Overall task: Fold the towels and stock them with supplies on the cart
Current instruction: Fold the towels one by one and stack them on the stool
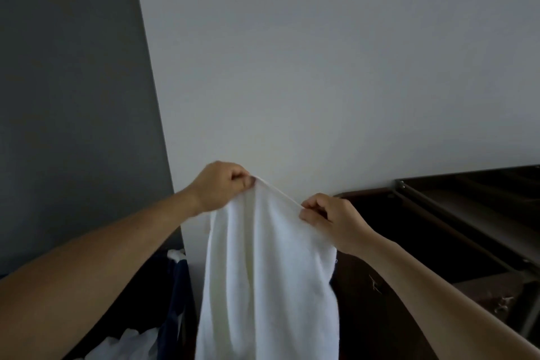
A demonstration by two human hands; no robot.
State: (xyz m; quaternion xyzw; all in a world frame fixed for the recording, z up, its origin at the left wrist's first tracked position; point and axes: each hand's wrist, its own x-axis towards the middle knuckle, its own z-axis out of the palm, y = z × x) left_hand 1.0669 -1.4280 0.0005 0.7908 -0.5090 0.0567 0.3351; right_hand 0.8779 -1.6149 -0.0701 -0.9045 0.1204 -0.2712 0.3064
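A white towel (pixel 268 272) was held up by its top edge btw. both grips, in front of a pale wall (pixel 321 67). The left grip (pixel 219 185) was clamped on one end of that edge, w/ thumb & curled fingers (pixel 244 181) pinched onto the fabric. The right grip (pixel 333 219) was clamped on the other end the same way, the hem caught at the fingertips (pixel 305 215). The left grip was raised higher than the right, so the hem was stretched taut on a slant btw. them. The grips were set near each other, not touching.

Below the grips the rest of the towel was seen hanging in loose vertical folds, past the bottom of the view; its lower end could not be seen. Part of it was draped under the right grip & wrist.

Down & left of the left grip, under the forearm, a heap of white cloth (pixel 125 342) & a navy piece (pixel 175 295) were seen in a dark area; what held them was not clear. Right of the right grip, a dark brown furniture unit (pixel 380 286) w/ a metal-framed shelf (pixel 467 213) was set against the wall. A grey wall section (pixel 73 96) was seen out past the left grip.
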